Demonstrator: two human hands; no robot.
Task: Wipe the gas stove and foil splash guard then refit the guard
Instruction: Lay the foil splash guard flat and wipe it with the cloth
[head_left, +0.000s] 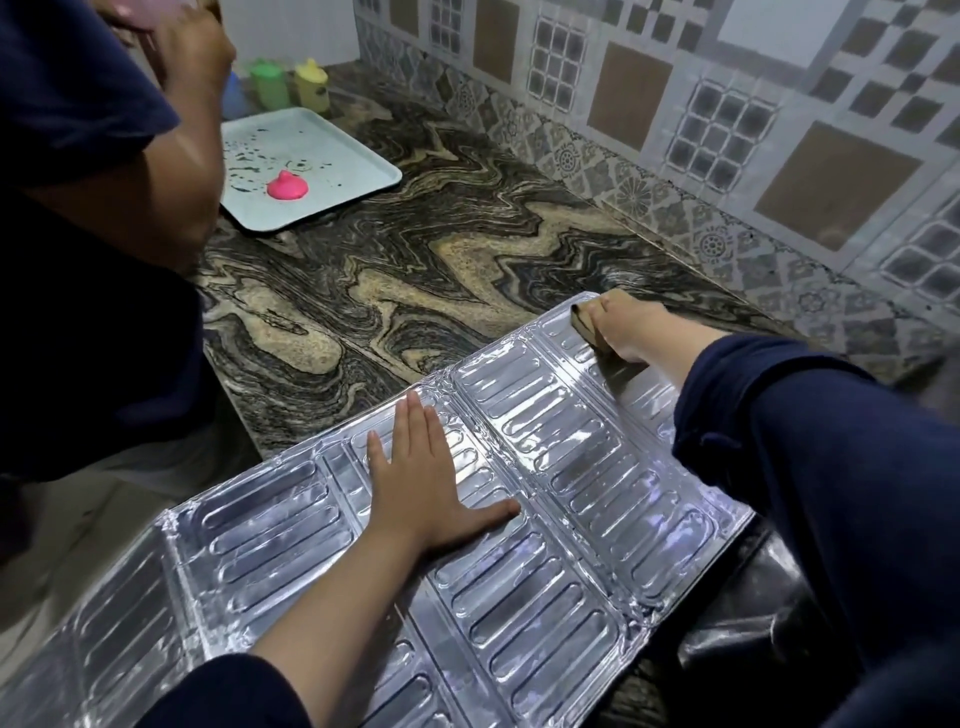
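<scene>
The foil splash guard (519, 597) lies unfolded and flat over the counter edge, its silver panels ribbed with oblong dents. My left hand (421, 488) presses flat on its middle panel, fingers straight and spread. My right hand (631, 325) reaches to the guard's far corner and grips a small brown scrub pad (584, 326) against the foil. A black part of the gas stove (737, 623) shows under the guard's right edge; the rest of it is hidden.
Another person in a dark top (78, 208) stands at the left, beside the swirled granite counter (415, 234). A pale tray (306, 166) with a pink lid sits at the back left, with green and yellow bottles (291, 83) behind it. A tiled wall (727, 130) runs along the right.
</scene>
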